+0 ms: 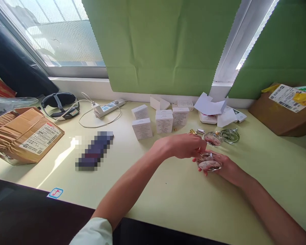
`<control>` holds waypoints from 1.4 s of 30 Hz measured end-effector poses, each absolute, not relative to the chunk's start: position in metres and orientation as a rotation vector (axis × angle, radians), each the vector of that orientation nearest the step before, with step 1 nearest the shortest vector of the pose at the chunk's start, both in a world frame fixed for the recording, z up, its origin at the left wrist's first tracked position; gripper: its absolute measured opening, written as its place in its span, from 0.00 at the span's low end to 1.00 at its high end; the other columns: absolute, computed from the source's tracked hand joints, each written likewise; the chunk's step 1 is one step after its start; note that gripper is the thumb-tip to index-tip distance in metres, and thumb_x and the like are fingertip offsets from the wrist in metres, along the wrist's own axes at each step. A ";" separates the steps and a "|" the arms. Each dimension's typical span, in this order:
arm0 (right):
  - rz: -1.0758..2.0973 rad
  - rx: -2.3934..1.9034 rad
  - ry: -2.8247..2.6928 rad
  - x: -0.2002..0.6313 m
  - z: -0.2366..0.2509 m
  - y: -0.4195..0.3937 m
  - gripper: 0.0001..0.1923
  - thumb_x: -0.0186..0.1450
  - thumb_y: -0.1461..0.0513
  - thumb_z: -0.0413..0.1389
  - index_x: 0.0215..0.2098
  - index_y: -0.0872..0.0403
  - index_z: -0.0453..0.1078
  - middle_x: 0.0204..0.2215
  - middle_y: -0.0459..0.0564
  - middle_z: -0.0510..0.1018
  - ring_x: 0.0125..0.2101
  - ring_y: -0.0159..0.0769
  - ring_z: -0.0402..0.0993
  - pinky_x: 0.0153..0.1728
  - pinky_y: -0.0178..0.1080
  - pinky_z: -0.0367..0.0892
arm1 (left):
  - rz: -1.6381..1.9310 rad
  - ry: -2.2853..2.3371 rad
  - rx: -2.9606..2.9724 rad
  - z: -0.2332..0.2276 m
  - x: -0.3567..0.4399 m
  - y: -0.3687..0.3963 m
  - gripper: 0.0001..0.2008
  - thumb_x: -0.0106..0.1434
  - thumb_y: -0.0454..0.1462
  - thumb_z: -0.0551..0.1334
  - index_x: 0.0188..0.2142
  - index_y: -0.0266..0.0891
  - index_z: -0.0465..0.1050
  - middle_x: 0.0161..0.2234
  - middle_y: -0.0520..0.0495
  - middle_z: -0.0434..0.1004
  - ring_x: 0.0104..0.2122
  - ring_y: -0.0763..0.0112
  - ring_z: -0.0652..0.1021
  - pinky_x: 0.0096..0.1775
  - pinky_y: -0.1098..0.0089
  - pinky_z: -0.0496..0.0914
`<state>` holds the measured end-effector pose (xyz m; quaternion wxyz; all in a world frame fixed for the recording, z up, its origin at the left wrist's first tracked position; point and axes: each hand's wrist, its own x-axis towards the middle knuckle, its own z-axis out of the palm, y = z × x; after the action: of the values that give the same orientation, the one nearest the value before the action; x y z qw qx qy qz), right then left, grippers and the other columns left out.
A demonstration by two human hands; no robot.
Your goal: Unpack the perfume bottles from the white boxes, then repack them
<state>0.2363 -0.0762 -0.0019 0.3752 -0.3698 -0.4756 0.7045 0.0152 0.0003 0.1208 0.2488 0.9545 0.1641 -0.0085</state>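
Note:
My right hand (225, 163) is closed around a round glass perfume bottle (209, 165) with a pinkish front, held low over the table and tilted. Over the bottle's top, my left hand (187, 145) has its fingers curled together. What they pinch there is too small and hidden to make out. Just behind the hands lies a second round perfume bottle (213, 139), partly covered by the hands. Beside it is a clear, greenish round glass bottle (230, 136). A gold cap (193, 131) and a silver cap (201, 131) lie left of these bottles.
Several small white boxes (142, 129) stand behind my left arm. Opened white cartons (216, 114) are piled at the back. A power strip (109, 107), headset (61, 105), blurred dark object (95, 151) and cardboard box (28, 136) are left; another cardboard box (283, 112) stands right.

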 end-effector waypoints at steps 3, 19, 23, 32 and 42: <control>1.835 -0.948 -1.162 0.230 -0.005 -0.073 0.21 0.67 0.47 0.49 0.51 0.47 0.72 0.45 0.55 0.79 0.36 0.45 0.78 0.32 0.46 0.72 | -0.018 0.506 2.647 0.108 0.019 0.004 0.02 0.64 0.35 0.62 0.37 0.39 0.72 0.36 0.48 0.75 0.35 0.68 0.74 0.29 0.70 0.61; 1.530 -1.045 -0.988 0.232 -0.021 -0.072 0.19 0.69 0.50 0.49 0.53 0.47 0.68 0.50 0.55 0.77 0.41 0.45 0.76 0.25 0.38 0.67 | 0.194 1.056 2.415 0.086 0.020 0.035 0.25 0.72 0.43 0.47 0.64 0.33 0.52 0.60 0.32 0.62 0.53 0.55 0.72 0.49 0.62 0.65; 1.550 -1.043 -1.047 0.231 -0.015 -0.072 0.18 0.69 0.48 0.48 0.48 0.47 0.72 0.45 0.54 0.78 0.40 0.45 0.76 0.25 0.39 0.68 | 0.213 0.532 2.503 0.085 0.028 0.027 0.15 0.71 0.40 0.52 0.54 0.40 0.66 0.47 0.44 0.74 0.43 0.66 0.76 0.41 0.69 0.67; 1.427 -1.118 -1.238 0.223 -0.017 -0.076 0.20 0.69 0.51 0.51 0.57 0.46 0.65 0.41 0.51 0.79 0.29 0.36 0.71 0.34 0.42 0.69 | 0.165 0.522 2.835 0.086 0.030 0.023 0.08 0.62 0.28 0.53 0.37 0.39 0.67 0.33 0.47 0.74 0.29 0.69 0.72 0.27 0.68 0.56; 0.399 -1.375 -1.827 0.209 0.013 -0.091 0.22 0.69 0.57 0.53 0.61 0.43 0.61 0.55 0.52 0.70 0.58 0.49 0.65 0.55 0.48 0.64 | 0.137 0.731 2.926 0.095 0.039 0.004 0.09 0.63 0.31 0.51 0.27 0.38 0.66 0.26 0.46 0.71 0.23 0.69 0.70 0.23 0.65 0.51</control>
<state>0.2087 -0.0912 0.0134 0.3989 -0.5431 -0.7218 0.1578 0.0388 0.0042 0.0952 0.0611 0.9674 0.2416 0.0454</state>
